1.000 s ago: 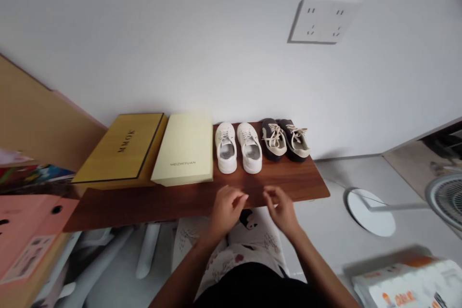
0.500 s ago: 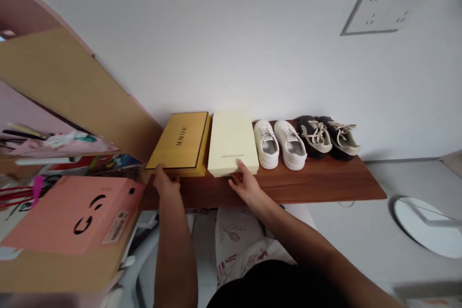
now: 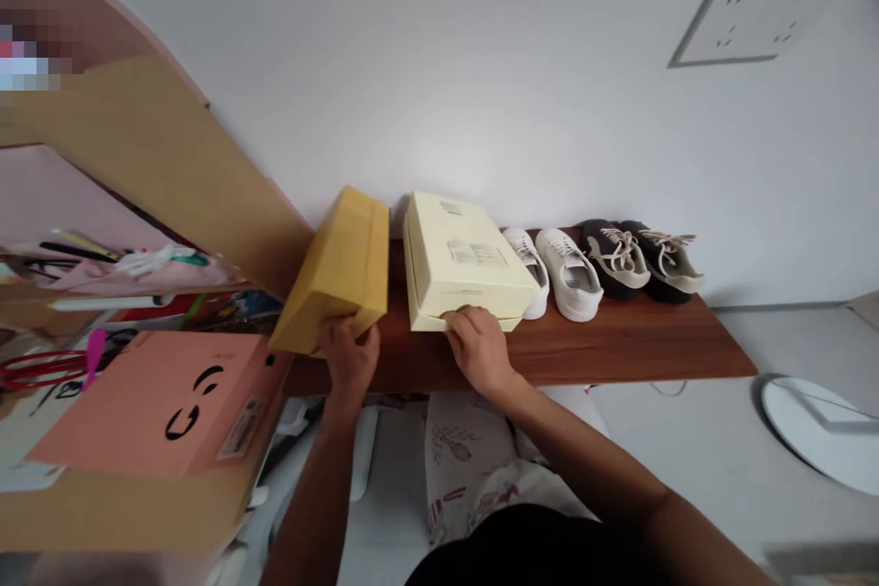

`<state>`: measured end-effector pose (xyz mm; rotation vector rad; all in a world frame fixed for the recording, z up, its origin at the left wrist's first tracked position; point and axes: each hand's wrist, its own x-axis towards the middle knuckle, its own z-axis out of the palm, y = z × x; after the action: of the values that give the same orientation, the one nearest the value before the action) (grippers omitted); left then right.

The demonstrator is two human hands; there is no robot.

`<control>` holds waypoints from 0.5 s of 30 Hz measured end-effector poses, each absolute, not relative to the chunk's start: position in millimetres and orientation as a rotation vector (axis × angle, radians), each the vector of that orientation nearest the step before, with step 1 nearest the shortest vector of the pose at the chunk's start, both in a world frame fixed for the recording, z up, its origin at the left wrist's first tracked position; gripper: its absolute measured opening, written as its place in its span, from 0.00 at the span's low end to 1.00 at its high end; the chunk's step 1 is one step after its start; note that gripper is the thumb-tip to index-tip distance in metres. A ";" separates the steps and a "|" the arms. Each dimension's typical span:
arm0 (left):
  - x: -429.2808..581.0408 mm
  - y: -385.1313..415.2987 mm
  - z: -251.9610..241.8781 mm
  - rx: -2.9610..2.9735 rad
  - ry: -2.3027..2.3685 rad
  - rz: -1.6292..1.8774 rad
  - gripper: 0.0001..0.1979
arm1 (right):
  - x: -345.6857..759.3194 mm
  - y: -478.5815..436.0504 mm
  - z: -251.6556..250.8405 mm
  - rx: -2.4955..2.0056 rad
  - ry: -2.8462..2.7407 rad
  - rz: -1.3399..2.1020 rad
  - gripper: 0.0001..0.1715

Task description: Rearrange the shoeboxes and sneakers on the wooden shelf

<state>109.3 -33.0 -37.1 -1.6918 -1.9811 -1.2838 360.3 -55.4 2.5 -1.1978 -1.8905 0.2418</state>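
I've got my left hand (image 3: 349, 355) closed on the near end of the yellow box (image 3: 340, 261), tipped up at the board's (image 3: 632, 352) left; my right hand (image 3: 479, 350) grips the cream box's (image 3: 473, 252) near edge alongside, presumably to control each tilt

Yellow box (image 3: 343, 265) and cream box (image 3: 473, 247): smooth, matt cardboard by look. Board (image 3: 604, 352) shows wood grain, faint sheen. White shoes (image 3: 580, 295) look smooth, leather-like. Wall (image 3: 481, 64) is matt, smooth.
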 end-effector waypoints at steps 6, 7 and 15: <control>96.8 -41.0 -70.2 -2.240 -1.729 -0.683 0.09 | 343.0 -43.1 -36.8 -1.369 -2.290 0.075 0.13; 95.0 -40.0 -73.2 -2.289 -1.717 -0.625 0.09 | 339.9 -41.8 -45.0 -1.385 -2.309 0.083 0.14; 93.4 -29.2 -82.1 -2.376 -1.812 -0.728 0.10 | 336.1 -27.0 -89.8 -1.392 -2.246 0.180 0.15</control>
<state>93.4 -29.2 -82.1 -2.3758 -1.8115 -0.7277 336.1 -27.0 -89.8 -1.3917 -2.2463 0.1805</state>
